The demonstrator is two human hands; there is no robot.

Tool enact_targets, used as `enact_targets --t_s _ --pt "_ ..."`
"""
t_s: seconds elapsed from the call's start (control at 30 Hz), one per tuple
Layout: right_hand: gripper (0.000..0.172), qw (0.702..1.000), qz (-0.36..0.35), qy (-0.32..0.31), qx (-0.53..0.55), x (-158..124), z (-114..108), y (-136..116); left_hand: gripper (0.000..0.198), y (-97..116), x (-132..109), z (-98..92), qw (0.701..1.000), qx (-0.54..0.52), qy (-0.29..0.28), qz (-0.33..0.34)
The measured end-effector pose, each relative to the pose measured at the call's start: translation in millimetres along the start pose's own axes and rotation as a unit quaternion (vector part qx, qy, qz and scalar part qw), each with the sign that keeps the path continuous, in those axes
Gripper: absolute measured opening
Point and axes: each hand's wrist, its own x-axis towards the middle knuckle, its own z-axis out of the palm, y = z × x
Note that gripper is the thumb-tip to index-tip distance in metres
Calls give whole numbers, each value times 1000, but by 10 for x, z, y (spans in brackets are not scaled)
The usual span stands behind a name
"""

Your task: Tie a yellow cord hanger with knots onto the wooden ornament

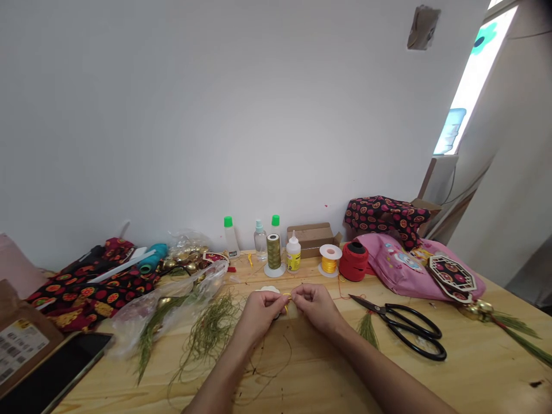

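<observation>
Sitting nr L hand point(261, 311): green thread point(214, 323); R hand point(318, 306): scissors point(382, 310), 1 red spool point(354, 265).

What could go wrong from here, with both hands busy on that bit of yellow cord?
1. The yellow cord is thin and held only at the fingertips of the left hand and right hand, so it could slip.
2. The scissors lie with their tip toward the right hand's side; a sideways sweep might catch it.
3. Loose green strands lie beside the left arm and could snag.
</observation>
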Motion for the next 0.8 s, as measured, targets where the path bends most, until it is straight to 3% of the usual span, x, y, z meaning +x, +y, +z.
enact_targets --t_s 0.17,0.53,0.8 --pt "14 999 1 -19 29 6 4 13 31 24 -23 -18 1000 10 7 11" --pt "17 999 13 -4 47 -18 -2 -36 22 52 29 22 988 -119 89 -43" --pt "19 997 37 -7 68 10 -9 -3 51 90 8 15 992 -97 70 41"
